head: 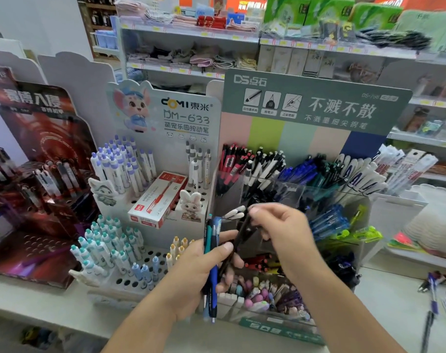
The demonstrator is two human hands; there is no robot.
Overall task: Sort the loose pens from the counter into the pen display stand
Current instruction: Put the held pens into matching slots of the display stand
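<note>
Left hand (pixel 204 266) is gripping a bundle of blue and teal plastic pens (pixel 211 253). Right hand (pixel 280 225) is pinching one slim black pen (pixel 242 233), drawing it from the bundle (blurred). Best matching it to the black-and-white pens (pixel 265 164) in the clear acrylic display stand (pixel 318 189); more loose pens (pixel 433 296) are lying on the white bench (pixel 385 309).

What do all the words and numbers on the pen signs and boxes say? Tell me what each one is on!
"DOMI 東米", "DM-633", "萌宠乐园按动笔": white mouse card.
"DS点石", "不溅不散", "不溅墨细尖钢笔": green header card; its "DS-7.." code is blurred.
"赛博入侵": dark red display; smaller print is blurred.
"deli": red-and-white pen box; other print is too small.
Shelf price tags and print on the pens in the left hand: unreadable.
</note>
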